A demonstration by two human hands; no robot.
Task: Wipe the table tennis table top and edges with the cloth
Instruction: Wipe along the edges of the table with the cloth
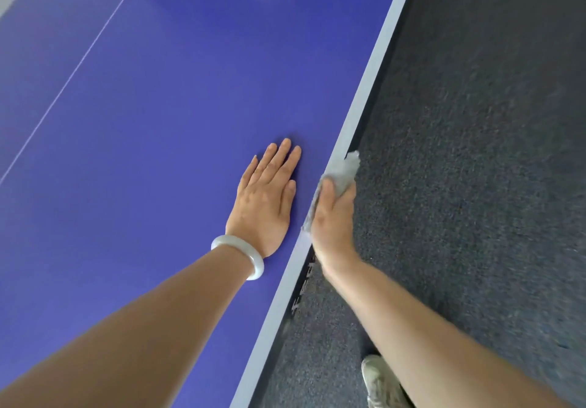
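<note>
The blue table tennis table (165, 116) fills the left of the view, with a white border line (364, 90) along its right side edge. My left hand (266, 201) lies flat on the top, fingers straight, close to that edge; a pale bangle circles its wrist. My right hand (333, 217) holds a crumpled grey cloth (344, 169) against the side edge of the table, thumb on top of the border line. The fingers of that hand are hidden below the edge.
Dark grey carpet (475, 154) covers the floor right of the table. A pale shoe (380, 382) stands on it at the bottom. A thin white centre line (79, 68) runs across the table top at the left.
</note>
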